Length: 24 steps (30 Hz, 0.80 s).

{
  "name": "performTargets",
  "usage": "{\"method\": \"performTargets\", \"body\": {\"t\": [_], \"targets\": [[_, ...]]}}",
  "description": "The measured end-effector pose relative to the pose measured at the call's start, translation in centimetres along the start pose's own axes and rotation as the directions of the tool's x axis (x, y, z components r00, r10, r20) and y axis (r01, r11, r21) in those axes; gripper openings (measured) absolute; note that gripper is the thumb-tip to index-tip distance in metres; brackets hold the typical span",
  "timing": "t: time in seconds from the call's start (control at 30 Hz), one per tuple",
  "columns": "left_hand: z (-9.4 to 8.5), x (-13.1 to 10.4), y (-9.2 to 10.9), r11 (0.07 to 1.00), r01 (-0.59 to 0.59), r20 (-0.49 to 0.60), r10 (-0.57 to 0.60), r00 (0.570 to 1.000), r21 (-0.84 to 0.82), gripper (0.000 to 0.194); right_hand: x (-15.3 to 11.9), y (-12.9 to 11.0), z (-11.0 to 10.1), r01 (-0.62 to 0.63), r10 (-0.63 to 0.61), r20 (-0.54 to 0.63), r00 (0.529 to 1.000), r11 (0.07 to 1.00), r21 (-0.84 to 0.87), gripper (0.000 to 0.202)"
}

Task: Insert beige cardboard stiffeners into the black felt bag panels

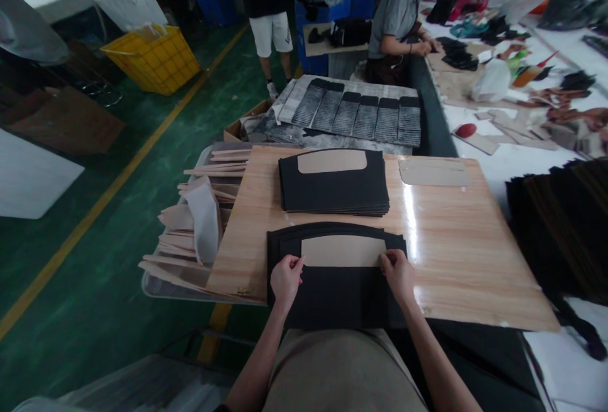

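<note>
A beige panel [344, 252] with straight sides lies near the upper edge of a stack of black sheets [339, 298] in front of me. My left hand [285, 278] pinches the panel's lower left corner between thumb and fingers. At its right end, my right hand [398, 273] grips the other corner the same way. Just beyond is a second pile of black sheets [335, 192], topped by a beige piece with rounded lower corners [332, 161]. Both piles rest on a wood-grain board [475, 254].
Another beige piece [434, 172] lies at the board's far right. A plastic crate [152, 288] of beige pieces stands left, below the board. Black striped panels [361, 111] lie beyond. A dark stack [560, 228] is on the right-hand table. Two people are farther back, one seated [394, 26].
</note>
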<state>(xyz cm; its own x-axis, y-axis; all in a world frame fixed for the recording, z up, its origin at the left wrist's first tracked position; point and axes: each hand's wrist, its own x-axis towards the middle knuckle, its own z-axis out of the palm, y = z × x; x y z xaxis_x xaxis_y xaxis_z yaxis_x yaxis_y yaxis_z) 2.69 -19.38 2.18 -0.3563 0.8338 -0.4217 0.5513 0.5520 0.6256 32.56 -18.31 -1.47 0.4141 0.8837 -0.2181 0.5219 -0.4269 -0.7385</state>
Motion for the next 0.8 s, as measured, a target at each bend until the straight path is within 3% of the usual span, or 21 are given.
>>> {"method": "performTargets", "body": {"t": [0.8], "targets": [[-0.2, -0.1, 0.2, 0.999, 0.001, 0.001, -0.001, 1.000, 0.034, 0.034, 0.1, -0.9, -0.1, -0.049, 0.051, 0.012, 0.999, 0.995, -0.092, 0.022]]}}
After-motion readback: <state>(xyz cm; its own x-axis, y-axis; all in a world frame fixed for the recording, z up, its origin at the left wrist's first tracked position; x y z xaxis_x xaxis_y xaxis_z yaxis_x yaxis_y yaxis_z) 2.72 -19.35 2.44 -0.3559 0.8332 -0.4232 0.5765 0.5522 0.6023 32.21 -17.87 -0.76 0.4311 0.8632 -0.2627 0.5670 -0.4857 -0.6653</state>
